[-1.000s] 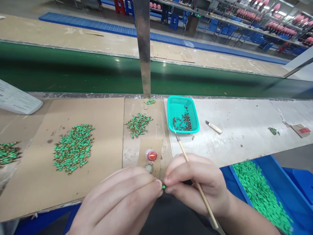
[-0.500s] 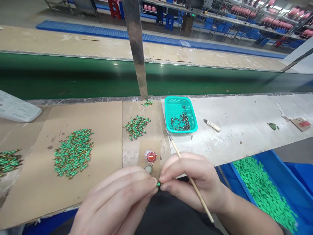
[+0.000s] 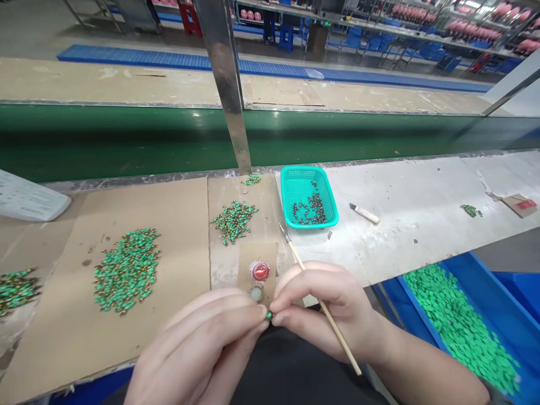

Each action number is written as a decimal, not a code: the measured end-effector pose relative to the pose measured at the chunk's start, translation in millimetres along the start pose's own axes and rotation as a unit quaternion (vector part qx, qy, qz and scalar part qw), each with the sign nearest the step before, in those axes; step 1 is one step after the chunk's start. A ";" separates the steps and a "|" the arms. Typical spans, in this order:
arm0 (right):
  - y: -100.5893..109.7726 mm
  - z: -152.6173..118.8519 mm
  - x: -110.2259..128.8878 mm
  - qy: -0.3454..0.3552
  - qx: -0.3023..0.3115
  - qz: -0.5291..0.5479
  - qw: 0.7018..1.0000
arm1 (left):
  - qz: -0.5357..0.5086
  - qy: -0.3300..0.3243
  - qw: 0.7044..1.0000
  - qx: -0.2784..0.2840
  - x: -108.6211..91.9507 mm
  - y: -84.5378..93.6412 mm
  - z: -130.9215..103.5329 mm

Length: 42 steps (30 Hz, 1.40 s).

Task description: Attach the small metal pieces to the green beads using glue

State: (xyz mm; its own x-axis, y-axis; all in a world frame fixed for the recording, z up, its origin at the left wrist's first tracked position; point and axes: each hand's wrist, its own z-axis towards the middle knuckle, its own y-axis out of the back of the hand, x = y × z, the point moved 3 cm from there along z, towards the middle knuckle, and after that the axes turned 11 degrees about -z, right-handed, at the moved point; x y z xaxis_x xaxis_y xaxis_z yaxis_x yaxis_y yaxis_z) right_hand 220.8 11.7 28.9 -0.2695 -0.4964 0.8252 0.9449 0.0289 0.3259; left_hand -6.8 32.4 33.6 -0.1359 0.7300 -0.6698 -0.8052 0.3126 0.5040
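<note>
A small green bead is pinched between the fingertips of both hands, close to my body. My left hand grips its left side with thumb and forefinger. On its right side are the thumb and forefinger of my right hand, which also holds a thin wooden brush, its tip pointing up and left. Just beyond the fingertips, a red round piece and a pale round piece sit on a cardboard strip.
Piles of green and gold beads lie left and centre on cardboard. A teal basket holds small dark pieces. Right of it lies a short brush. A blue bin of green pieces stands lower right; a metal post rises behind.
Both hands and the bead have shifted slightly left in view. The brush has moved slightly with my right hand. The camera view has tilted a little.
</note>
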 end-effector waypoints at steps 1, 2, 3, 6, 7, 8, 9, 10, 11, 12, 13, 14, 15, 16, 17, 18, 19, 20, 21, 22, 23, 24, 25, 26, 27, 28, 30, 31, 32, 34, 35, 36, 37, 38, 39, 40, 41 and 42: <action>-0.5 0.0 -0.1 -0.005 -0.003 0.004 1.000 | 0.003 -0.005 1.000 0.011 0.7 0.4 0.4; -1.0 -0.1 0.0 -0.008 -0.006 0.008 1.000 | 0.006 -0.008 1.000 0.022 1.6 0.7 0.4; -1.4 -0.3 0.2 -0.011 -0.007 0.010 1.000 | 0.007 -0.009 0.999 0.031 2.7 0.8 0.1; -2.3 -1.0 0.3 -0.018 -0.006 0.013 1.000 | -0.002 -0.007 1.000 0.029 5.5 0.1 -2.5; -2.4 -1.0 0.1 -0.021 -0.005 0.013 1.000 | -0.006 -0.003 1.000 0.019 6.0 -0.9 -3.7; -2.5 -0.9 -0.3 -0.025 -0.005 0.013 1.000 | -0.012 0.008 1.000 0.007 6.6 -2.3 -4.8; -2.5 -0.5 -1.0 -0.031 -0.005 0.013 0.999 | -0.023 0.024 0.999 -0.008 7.2 -4.1 -5.6; -2.6 0.1 -1.9 -0.040 -0.005 0.014 0.999 | -0.039 0.050 0.998 -0.021 8.0 -6.2 -6.0; -2.9 0.8 -3.1 -0.051 -0.004 0.015 0.999 | -0.062 0.086 0.994 -0.036 8.9 -8.6 -5.8; -3.5 1.5 -4.5 -0.063 -0.002 0.020 0.998 | -0.092 0.127 0.986 -0.051 9.9 -11.0 -5.2; -4.3 2.2 -6.1 -0.078 -0.001 0.027 0.997 | -0.126 0.172 0.975 -0.068 11.0 -13.3 -4.1; -5.4 2.7 -7.8 -0.092 0.000 0.036 0.995 | -0.162 0.217 0.959 -0.087 12.0 -15.5 -2.8; -6.6 3.0 -9.6 -0.106 0.001 0.045 0.993 | -0.196 0.259 0.940 -0.104 13.0 -17.6 -1.4; -7.7 3.0 -11.3 -0.116 -0.001 0.054 0.992 | -0.227 0.298 0.920 -0.118 14.1 -19.6 -0.1; -8.9 2.7 -12.9 -0.124 -0.003 0.060 0.990 | -0.256 0.330 0.900 -0.128 15.2 -21.5 0.9; -9.7 2.4 -14.3 -0.129 -0.005 0.063 0.990 | -0.283 0.356 0.880 -0.134 16.4 -23.3 1.5; -10.3 1.9 -15.3 -0.130 -0.007 0.062 0.990 | -0.308 0.379 0.862 -0.139 17.9 -24.9 1.4; -10.6 1.5 -16.1 -0.128 -0.009 0.058 0.990 | -0.332 0.395 0.845 -0.143 19.4 -26.4 0.8; -10.6 1.2 -16.5 -0.124 -0.010 0.052 0.991 | -0.354 0.409 0.828 -0.146 21.0 -27.8 -0.3; -10.4 1.0 -16.5 -0.118 -0.011 0.044 0.992 | -0.376 0.422 0.812 -0.147 22.5 -29.2 -1.7; -10.2 1.0 -16.2 -0.111 -0.010 0.036 0.993 | -0.398 0.435 0.795 -0.145 23.7 -30.8 -3.1; -9.9 1.2 -15.8 -0.104 -0.009 0.028 0.994 | -0.419 0.446 0.778 -0.141 24.4 -32.4 -4.2; -9.7 1.5 -15.3 -0.097 -0.008 0.020 0.995 | -0.441 0.455 0.761 -0.137 24.7 -34.0 -4.9; -9.6 1.8 -14.8 -0.091 -0.007 0.015 0.996 | -0.463 0.465 0.743 -0.131 24.4 -35.7 -5.1; -9.7 2.2 -14.5 -0.088 -0.007 0.012 0.996 | -0.484 0.476 0.724 -0.124 23.7 -37.3 -4.7; -9.9 2.4 -14.6 -0.088 -0.007 0.010 0.996 | -0.505 0.485 0.705 -0.116 22.5 -38.8 -3.9; -10.7 2.7 -15.7 -0.093 -0.010 0.011 0.996 | -0.543 0.502 0.666 -0.099 19.4 -41.3 -1.7; -11.3 2.8 -16.5 -0.096 -0.011 0.012 0.995 | -0.560 0.508 0.648 -0.090 17.6 -42.2 -0.6; -12.0 2.9 -17.4 -0.097 -0.012 0.013 0.995 | -0.577 0.512 0.631 -0.082 16.0 -42.9 0.3; -13.5 3.0 -19.0 -0.097 -0.016 0.014 0.995 | -0.607 0.514 0.601 -0.077 13.7 -43.9 1.0; -14.2 3.2 -19.6 -0.097 -0.017 0.016 0.995 | -0.618 0.516 0.589 -0.077 13.1 -44.4 0.5; -15.0 3.4 -20.3 -0.101 -0.019 0.018 0.995 | -0.627 0.517 0.577 -0.079 12.9 -45.1 -0.3; -15.6 3.6 -20.7 -0.106 -0.020 0.021 0.994 | -0.636 0.517 0.567 -0.083 13.0 -46.0 -1.6; -16.0 3.9 -21.0 -0.112 -0.021 0.024 0.993 | -0.642 0.517 0.559 -0.087 13.1 -47.1 -3.0; -16.2 4.3 -20.9 -0.118 -0.020 0.026 0.992 | -0.647 0.517 0.553 -0.090 13.2 -48.3 -4.5; -15.7 4.7 -20.5 -0.122 -0.021 0.026 0.992 | -0.649 0.518 0.550 -0.092 13.4 -49.4 -5.9; -14.6 5.1 -20.0 -0.126 -0.024 0.022 0.992 | -0.647 0.519 0.551 -0.095 13.8 -50.1 -7.1; -12.8 5.3 -19.5 -0.129 -0.028 0.015 0.991 | -0.637 0.521 0.560 -0.096 15.1 -50.2 -8.0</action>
State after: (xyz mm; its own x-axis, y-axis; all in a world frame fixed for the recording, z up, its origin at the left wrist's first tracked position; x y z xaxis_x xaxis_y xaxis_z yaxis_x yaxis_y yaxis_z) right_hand 213.0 25.6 11.1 -0.2730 -0.2571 0.9270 0.9600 -0.0110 0.2797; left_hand 27.0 22.9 -6.1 0.4378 -0.7934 -0.4230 -0.6648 0.0312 -0.7464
